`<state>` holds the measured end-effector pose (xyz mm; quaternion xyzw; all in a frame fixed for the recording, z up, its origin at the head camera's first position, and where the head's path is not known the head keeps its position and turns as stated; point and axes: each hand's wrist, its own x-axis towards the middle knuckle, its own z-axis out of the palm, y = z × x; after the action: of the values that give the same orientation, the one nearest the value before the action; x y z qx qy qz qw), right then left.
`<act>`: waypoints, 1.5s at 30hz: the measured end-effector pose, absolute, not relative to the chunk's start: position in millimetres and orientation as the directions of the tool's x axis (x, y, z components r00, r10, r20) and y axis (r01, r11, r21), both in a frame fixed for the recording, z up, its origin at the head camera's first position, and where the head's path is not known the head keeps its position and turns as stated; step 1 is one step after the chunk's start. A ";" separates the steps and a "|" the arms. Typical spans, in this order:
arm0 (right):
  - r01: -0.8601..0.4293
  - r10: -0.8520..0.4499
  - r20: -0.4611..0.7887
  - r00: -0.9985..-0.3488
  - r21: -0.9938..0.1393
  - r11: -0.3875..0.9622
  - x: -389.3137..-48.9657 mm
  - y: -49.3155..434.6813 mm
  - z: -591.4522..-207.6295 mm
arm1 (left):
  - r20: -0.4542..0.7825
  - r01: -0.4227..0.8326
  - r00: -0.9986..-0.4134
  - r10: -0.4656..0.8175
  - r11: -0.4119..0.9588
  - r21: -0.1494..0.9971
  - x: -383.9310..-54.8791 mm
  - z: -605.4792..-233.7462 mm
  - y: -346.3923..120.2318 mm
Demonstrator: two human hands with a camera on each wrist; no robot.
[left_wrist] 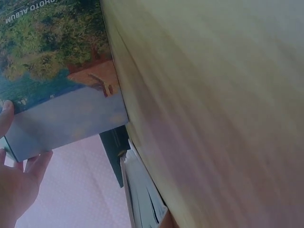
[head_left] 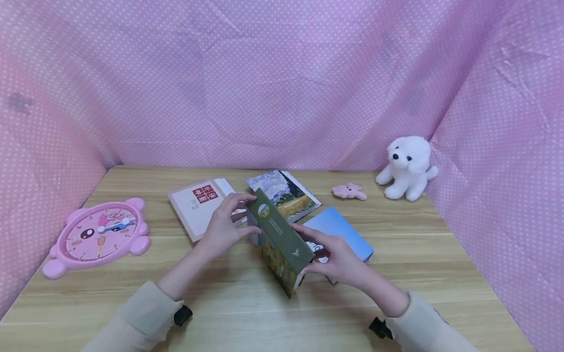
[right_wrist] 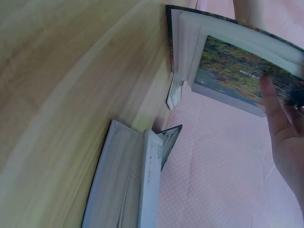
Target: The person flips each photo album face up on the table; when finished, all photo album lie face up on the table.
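Observation:
A photo album point(head_left: 282, 234) with a dark green spine and painted covers stands on its edge at the table's middle, spine upward. My left hand point(head_left: 224, 221) grips its far end between thumb and fingers. At the near end, my right hand point(head_left: 336, 255) holds it, thumb at the corner and fingers along the right side. The left wrist view shows the painted cover point(left_wrist: 57, 52), lettered PHOTO ALBUM, and a pale blue end. Seen from the right wrist, the covers are spread and pale inner leaves point(right_wrist: 190, 42) show between them.
Behind the album lie a cream book point(head_left: 188, 205) with red characters and a landscape-covered album point(head_left: 287, 189). A blue book point(head_left: 342, 226) lies right, partly behind my right hand. Also there: a pink toy clock point(head_left: 80, 250), small pink toy point(head_left: 347, 190) and white plush dog point(head_left: 408, 164).

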<state>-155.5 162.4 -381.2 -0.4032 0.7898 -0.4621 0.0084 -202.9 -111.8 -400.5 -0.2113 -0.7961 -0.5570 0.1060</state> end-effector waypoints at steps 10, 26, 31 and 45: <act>-0.625 -0.686 0.321 -0.653 -0.740 0.249 -155.8 159.7 -382.9 | 0.357 0.418 -0.901 0.248 0.271 0.867 -200.6 -396.7 -122.7; -0.591 -0.700 0.315 -0.641 -0.784 0.188 -151.2 149.7 -392.2 | 0.385 0.460 -0.886 0.260 0.375 0.805 -199.1 -398.7 -136.6; -0.568 -0.709 0.266 -0.653 -0.792 0.226 -150.8 148.1 -397.9 | 0.391 0.476 -0.878 0.275 0.430 0.767 -198.1 -398.2 -140.8; -0.439 -0.773 0.084 -0.629 -0.859 0.264 -150.9 141.3 -412.9 | 0.372 0.450 -0.893 0.253 0.466 0.762 -187.2 -399.7 -154.5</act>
<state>-150.9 141.3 -412.9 -0.3915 0.7743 -0.4636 0.1799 -187.2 -154.5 -399.7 -0.2069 -0.8497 -0.4736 0.1038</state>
